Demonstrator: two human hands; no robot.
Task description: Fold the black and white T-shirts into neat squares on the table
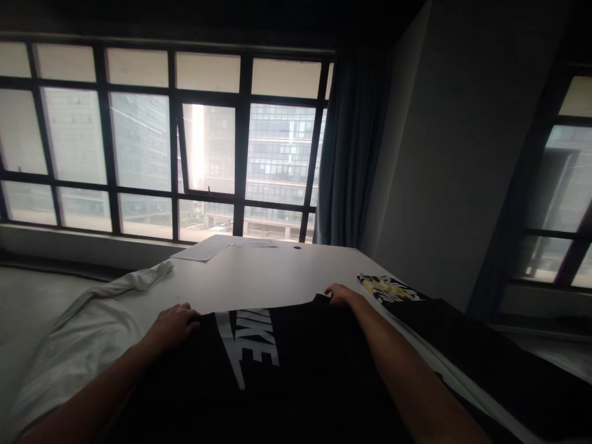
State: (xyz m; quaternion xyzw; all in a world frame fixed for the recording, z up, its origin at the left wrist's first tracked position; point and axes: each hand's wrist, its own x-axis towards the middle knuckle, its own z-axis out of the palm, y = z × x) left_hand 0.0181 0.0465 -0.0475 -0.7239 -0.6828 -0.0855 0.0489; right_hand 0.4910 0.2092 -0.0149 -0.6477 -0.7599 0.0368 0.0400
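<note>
A black garment (pixel 314 357) with a large grey Nike print stretches between both hands over the white table; its lower part runs down out of view in the dark. My left hand (pixel 176 322) is closed on its far left corner, the fingertips curled at the cloth. At the far right corner, my right hand (pixel 341 295) pinches the fabric, a small fold standing up beside the fingers. The garment's far edge is nearly straight between the hands. Whether it rests on the tabletop or is lifted cannot be told.
Crumpled white cloth (pixel 87 333) drapes over the table's left side. Another black garment with a yellow and white print (pixel 391 288) lies along the right side. Paper sheets (pixel 203 250) and a small dark round spot (pixel 296 247) are at the table's (pixel 287 271) far end, before windows and a blue curtain (pixel 346 154).
</note>
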